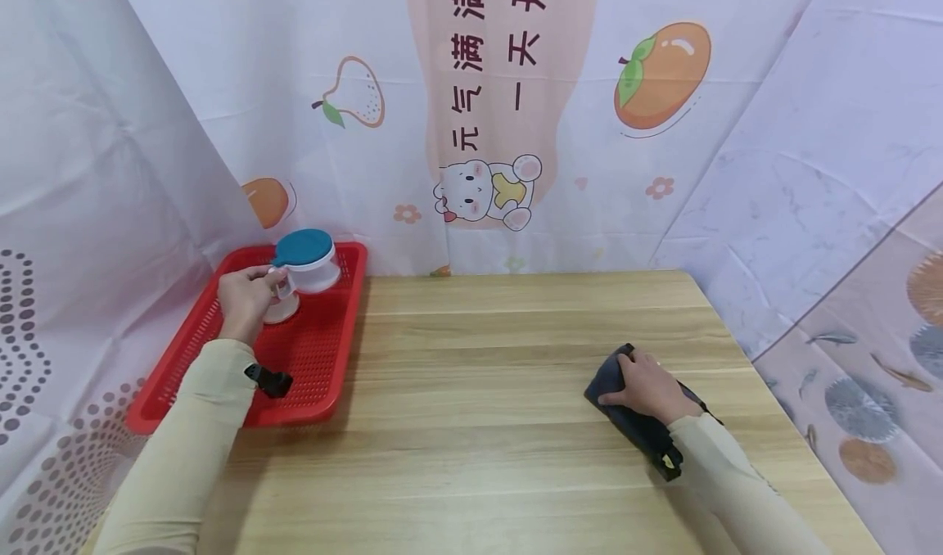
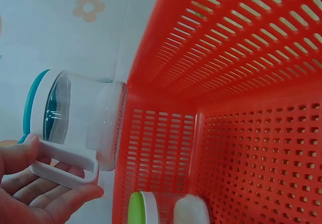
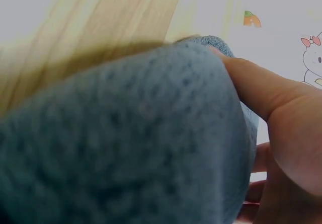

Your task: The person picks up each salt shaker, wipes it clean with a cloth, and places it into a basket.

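My left hand (image 1: pixel 249 297) grips the white handle of a clear seasoning jar (image 1: pixel 315 277) with a teal lid (image 1: pixel 304 246). The jar is raised over the far end of a red plastic basket (image 1: pixel 324 363); in the left wrist view it shows no contents. Below it in the basket lies a second clear jar with a green lid (image 2: pixel 136 210) and something white inside, partly cut off by the frame. On the right of the table, my right hand (image 1: pixel 651 387) holds a folded blue-grey cloth (image 3: pixel 136 128), thumb on one side and fingers on the other.
The wooden table (image 1: pixel 471 391) reaches back to a hanging printed curtain (image 1: pixel 383 162). More curtain stands close along the left and right sides. The basket's raised, slotted walls surround the second jar.
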The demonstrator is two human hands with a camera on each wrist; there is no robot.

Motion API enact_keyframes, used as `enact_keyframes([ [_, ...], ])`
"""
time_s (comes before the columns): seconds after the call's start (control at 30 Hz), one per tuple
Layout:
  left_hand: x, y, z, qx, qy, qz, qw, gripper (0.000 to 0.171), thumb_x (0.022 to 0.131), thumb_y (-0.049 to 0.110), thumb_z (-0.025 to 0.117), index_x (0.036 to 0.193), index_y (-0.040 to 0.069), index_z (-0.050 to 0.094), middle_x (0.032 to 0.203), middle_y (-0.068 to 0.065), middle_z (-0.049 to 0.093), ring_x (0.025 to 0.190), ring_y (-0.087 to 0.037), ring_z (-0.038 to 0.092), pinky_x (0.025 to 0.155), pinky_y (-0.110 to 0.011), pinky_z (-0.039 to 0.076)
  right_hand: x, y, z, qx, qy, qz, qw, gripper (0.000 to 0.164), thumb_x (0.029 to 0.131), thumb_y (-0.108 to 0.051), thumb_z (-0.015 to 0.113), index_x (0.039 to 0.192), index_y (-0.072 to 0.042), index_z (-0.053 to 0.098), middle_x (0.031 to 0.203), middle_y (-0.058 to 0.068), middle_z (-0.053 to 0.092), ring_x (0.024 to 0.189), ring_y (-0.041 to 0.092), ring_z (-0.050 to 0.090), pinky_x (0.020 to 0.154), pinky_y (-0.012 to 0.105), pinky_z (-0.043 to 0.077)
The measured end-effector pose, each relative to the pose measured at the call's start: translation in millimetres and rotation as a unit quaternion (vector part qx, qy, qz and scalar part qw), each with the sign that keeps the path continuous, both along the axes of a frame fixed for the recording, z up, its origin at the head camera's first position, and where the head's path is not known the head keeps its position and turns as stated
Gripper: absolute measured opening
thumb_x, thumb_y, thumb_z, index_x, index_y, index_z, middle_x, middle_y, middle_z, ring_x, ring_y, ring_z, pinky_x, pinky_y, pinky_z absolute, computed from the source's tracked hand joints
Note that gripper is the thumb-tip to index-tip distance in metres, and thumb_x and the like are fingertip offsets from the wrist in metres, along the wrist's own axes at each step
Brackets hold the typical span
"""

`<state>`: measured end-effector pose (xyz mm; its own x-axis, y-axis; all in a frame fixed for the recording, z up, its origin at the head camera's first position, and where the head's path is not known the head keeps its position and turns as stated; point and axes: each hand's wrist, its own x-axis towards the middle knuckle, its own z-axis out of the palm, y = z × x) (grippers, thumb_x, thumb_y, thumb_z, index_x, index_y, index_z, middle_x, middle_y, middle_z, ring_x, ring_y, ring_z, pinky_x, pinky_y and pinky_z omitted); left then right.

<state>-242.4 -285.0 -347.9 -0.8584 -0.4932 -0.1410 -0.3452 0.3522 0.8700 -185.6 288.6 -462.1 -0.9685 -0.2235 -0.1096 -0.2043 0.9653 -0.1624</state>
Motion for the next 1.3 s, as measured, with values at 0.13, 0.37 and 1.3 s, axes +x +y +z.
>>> enact_keyframes([
  [0.13, -5.0, -2, -5.5, -0.002, -0.010, 0.002, 0.9999, 0.057, 0.083, 0.048, 0.054, 0.128, 0.014, 0.051, 0.098, 0.008, 0.052, 0.090, -0.012, 0.048, 0.061, -0.016, 0.049, 0.0, 1, 0.4, 0.006, 0.003, 0.002, 1.000, 0.087, 0.067, -0.053, 0.070, 0.122, 0.010, 0.045, 0.120, 0.033, 0.047, 0.106, 0.044, 0.047, 0.080, 0.055, 0.044],
  [0.37, -11.1, -3, -14.1, 0.009, -0.024, 0.018, 0.9995, 0.053, 0.083, 0.046, 0.055, 0.126, 0.015, 0.053, 0.093, 0.010, 0.050, 0.090, -0.011, 0.045, 0.070, -0.022, 0.050, -0.4, 1, 1.6, -0.001, -0.008, 0.001, 1.000, 0.089, 0.067, -0.054, 0.070, 0.123, 0.011, 0.044, 0.120, 0.033, 0.046, 0.107, 0.045, 0.046, 0.081, 0.054, 0.044],
  [1.3, -21.6, -8, -36.3, 0.021, -0.073, 0.019, 0.9969, 0.042, 0.081, 0.047, 0.059, 0.106, 0.013, 0.059, 0.093, 0.002, 0.051, 0.092, -0.014, 0.041, 0.077, -0.030, 0.044, 1.3, 3, 4.2, 0.025, -0.046, -0.031, 0.998, 0.089, 0.064, -0.059, 0.069, 0.115, 0.012, 0.051, 0.112, 0.031, 0.051, 0.093, 0.038, 0.051, 0.069, 0.051, 0.047],
])
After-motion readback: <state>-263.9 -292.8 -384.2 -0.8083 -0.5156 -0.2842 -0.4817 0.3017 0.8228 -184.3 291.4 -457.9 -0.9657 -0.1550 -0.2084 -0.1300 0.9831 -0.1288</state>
